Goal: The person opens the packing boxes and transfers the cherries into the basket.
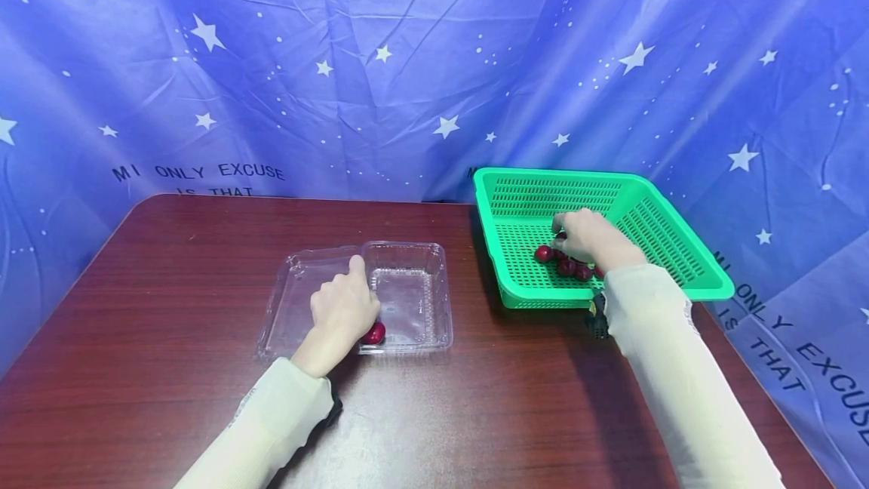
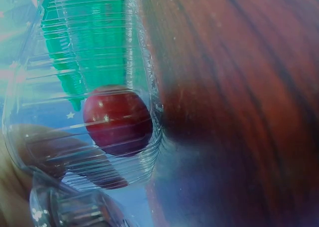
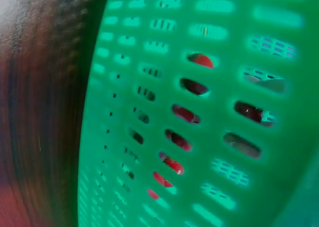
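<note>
A clear plastic box lies open on the table, its lid folded out to the left. My left hand grips the box's left side, with curled fingers reaching inside. One red cherry sits in the front left corner beside this hand; the left wrist view shows the cherry through the ribbed wall. My right hand reaches down into a green basket. A dark cherry shows between its fingers and thumb, over several other cherries.
The dark red wooden table carries the box at its middle and the basket at the back right. A blue star-patterned cloth hangs behind and at both sides. In the right wrist view the slotted basket wall covers most of the hand.
</note>
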`<state>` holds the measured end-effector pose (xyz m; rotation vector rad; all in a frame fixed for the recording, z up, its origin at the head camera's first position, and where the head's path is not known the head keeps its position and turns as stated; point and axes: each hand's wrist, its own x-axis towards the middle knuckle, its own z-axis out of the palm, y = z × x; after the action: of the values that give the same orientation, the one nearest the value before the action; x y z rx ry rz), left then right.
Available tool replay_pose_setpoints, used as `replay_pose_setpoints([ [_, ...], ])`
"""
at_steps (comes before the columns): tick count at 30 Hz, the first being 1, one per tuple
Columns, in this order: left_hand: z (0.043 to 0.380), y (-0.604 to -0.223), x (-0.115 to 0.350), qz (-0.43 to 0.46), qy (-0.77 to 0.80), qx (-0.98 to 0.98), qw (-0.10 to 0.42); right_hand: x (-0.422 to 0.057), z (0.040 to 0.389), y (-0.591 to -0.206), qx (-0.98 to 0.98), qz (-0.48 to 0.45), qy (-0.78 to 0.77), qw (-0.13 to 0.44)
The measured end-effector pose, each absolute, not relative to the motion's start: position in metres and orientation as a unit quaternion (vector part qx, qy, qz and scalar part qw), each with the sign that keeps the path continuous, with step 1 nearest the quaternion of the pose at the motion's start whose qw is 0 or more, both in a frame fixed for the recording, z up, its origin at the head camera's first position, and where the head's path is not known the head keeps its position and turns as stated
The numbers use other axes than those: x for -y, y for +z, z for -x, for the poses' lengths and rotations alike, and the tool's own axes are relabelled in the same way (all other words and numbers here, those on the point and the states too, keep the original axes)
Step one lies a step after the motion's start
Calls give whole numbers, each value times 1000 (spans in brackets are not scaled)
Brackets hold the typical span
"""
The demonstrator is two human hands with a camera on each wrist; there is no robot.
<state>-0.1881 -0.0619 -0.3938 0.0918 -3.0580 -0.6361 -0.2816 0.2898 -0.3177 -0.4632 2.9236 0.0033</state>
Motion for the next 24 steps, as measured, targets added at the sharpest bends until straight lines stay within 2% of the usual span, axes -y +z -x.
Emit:
replay_pose_setpoints([
  [24, 188, -393, 62, -34, -207, 978, 2, -291, 282, -326, -984, 155, 11, 89],
])
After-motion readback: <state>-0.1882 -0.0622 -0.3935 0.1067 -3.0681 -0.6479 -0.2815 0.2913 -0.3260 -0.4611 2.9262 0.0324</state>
